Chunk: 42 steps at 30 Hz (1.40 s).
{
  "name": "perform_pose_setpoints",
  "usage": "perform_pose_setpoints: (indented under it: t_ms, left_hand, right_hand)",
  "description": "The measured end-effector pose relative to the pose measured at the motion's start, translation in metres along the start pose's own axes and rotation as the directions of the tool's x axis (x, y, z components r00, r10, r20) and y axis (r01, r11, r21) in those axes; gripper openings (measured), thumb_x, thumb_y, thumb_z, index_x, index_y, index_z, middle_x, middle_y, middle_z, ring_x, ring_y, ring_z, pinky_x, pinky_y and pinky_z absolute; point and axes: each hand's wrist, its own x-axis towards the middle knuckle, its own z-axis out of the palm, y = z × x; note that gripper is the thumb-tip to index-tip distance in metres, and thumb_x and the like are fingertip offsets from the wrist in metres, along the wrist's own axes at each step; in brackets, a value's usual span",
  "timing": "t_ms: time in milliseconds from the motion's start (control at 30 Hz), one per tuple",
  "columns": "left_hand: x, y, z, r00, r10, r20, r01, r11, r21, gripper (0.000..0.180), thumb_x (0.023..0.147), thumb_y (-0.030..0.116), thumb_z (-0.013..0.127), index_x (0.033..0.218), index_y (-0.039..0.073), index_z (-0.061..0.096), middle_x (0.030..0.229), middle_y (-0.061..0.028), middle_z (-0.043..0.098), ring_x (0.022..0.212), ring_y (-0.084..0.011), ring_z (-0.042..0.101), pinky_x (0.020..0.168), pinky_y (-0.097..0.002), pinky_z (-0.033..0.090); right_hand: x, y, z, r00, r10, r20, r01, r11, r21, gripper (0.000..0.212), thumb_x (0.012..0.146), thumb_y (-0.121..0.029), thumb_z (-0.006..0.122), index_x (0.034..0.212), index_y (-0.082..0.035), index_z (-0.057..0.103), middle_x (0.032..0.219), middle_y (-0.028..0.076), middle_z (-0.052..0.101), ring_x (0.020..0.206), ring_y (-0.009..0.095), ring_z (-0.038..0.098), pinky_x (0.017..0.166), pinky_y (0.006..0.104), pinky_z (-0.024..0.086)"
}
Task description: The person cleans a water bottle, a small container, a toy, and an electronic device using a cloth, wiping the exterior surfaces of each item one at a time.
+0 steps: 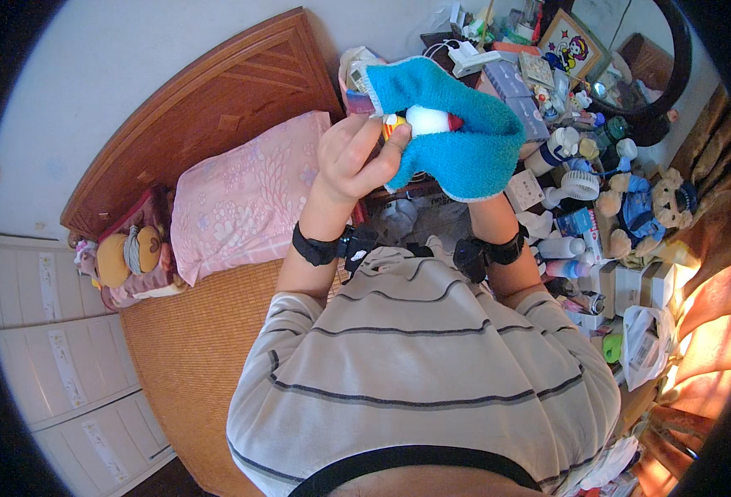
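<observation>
My left hand (pixel 359 156) is closed, thumb and fingers pinching the yellow-and-red striped end of a small rounded object (pixel 428 122) with a white body and a dark red tip. Its exact kind does not show. A blue fluffy cloth (pixel 475 170) with a pale edge is folded around the object on both sides. From below, my right forearm (pixel 502 240) reaches up under the cloth. The cloth covers my right hand, so its fingers are hidden. Both wrists wear black straps.
A crowded dresser on the right holds a small white fan (pixel 581 185), a teddy bear (pixel 672 199), bottles, boxes and a round mirror (pixel 643 66). On the left is a bed with a woven mat (pixel 200 348), pink pillow (pixel 245 195) and wooden headboard (pixel 208 91).
</observation>
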Motion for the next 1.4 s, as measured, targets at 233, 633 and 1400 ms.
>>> perform_pose_setpoints:
  t_ms: [233,633,1400]
  left_hand:
    - [-0.004,0.002,0.004,0.997,-0.052,-0.057,0.047,0.996,-0.074,0.032,0.056,0.005,0.070,0.084,0.007,0.054,0.085,-0.0088,0.046,0.061,-0.0217,0.051,0.046,-0.0277,0.041]
    - [0.012,0.020,0.006,0.894,-0.419,0.158,0.448,0.842,-0.302,0.045,0.058,0.017,0.070,0.099,0.008,0.055,0.093,-0.0087,0.048,0.085,-0.0221,0.049,0.074,-0.0291,0.040]
    - [0.019,0.031,0.021,0.844,-0.501,0.193,0.537,0.777,-0.329,0.037,0.055,0.009,0.074,0.089,0.005,0.061,0.093,-0.0101,0.052,0.077,-0.0189,0.055,0.066,-0.0259,0.045]
  right_hand:
    - [-0.002,0.002,-0.004,1.000,-0.009,-0.005,0.009,1.000,-0.022,0.031,0.070,-0.009,0.062,0.100,-0.002,0.055,0.095,0.007,0.056,0.084,0.015,0.053,0.070,0.0270,0.045]
    - [-0.004,0.004,-0.014,1.000,-0.022,-0.013,0.021,0.999,-0.046,0.029,0.072,-0.008,0.060,0.101,-0.002,0.055,0.097,0.008,0.056,0.085,0.016,0.054,0.071,0.0278,0.046]
    - [-0.008,0.027,-0.054,0.993,-0.045,-0.112,0.039,0.997,-0.059,0.026,0.078,-0.009,0.055,0.103,-0.002,0.054,0.103,0.010,0.055,0.090,0.018,0.054,0.073,0.0295,0.047]
